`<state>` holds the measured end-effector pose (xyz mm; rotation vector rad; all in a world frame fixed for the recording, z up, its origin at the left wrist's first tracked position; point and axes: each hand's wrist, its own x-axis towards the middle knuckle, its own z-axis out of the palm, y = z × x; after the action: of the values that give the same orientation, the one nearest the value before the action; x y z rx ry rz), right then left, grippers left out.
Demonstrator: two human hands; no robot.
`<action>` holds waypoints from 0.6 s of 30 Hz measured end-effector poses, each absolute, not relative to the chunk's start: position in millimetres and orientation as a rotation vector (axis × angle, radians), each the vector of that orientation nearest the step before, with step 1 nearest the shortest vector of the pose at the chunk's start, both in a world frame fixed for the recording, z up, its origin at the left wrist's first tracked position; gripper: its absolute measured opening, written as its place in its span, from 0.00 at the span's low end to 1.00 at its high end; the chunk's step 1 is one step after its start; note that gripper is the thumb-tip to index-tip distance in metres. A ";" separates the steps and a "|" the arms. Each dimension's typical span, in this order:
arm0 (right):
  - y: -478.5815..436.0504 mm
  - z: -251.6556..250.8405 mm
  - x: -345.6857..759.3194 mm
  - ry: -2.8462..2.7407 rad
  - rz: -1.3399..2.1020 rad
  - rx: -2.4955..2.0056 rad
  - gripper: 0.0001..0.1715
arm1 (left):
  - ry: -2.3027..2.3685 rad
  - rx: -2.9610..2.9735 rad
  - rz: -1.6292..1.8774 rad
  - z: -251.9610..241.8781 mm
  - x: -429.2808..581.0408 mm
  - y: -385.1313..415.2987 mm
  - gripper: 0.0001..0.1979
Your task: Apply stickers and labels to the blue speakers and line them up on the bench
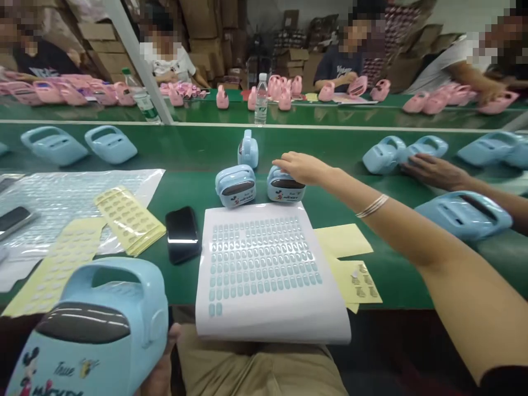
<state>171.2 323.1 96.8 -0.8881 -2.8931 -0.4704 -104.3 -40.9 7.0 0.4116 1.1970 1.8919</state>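
Observation:
My left hand [163, 360] holds a light-blue plastic case [94, 346] with a carry handle, close to the camera at lower left. The case has a dark glossy window, a cartoon mouse print and lettering; it hides most of the fingers. At the far end of my stretched arm, my right hand [300, 166] is closed over the top of a second light-blue case [285, 192]. A third case [236, 187] stands just left of it, and another case [247, 149] is behind. In front lies a white sheet [264, 324] bearing rows of pale-blue oval stickers.
A black phone [181, 234] lies left of the sheet, near yellow sticker sheets [127, 217]. More yellow sheets [344, 240] lie to the right. A co-worker's hand [431, 170] touches blue cases at right. Beyond a ledge, people handle pink cases [284, 96] near a water bottle [261, 102].

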 end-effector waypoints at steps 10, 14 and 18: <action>206.1 89.5 157.5 -2.417 -0.060 -0.884 0.25 | 1.125 0.647 2.283 38.7 -80.7 -30.3 0.30; 76.8 38.9 103.1 -2.375 0.279 -0.480 0.12 | 1.187 0.727 2.230 59.0 -63.2 -17.9 0.34; 24.0 -13.8 63.4 -2.423 0.289 -0.618 0.07 | 1.248 0.705 2.190 67.8 -58.9 -13.4 0.34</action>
<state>63.4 24.0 -13.8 -0.6175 -2.4227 0.2890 -58.9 -13.4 67.8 0.7049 1.2483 2.1895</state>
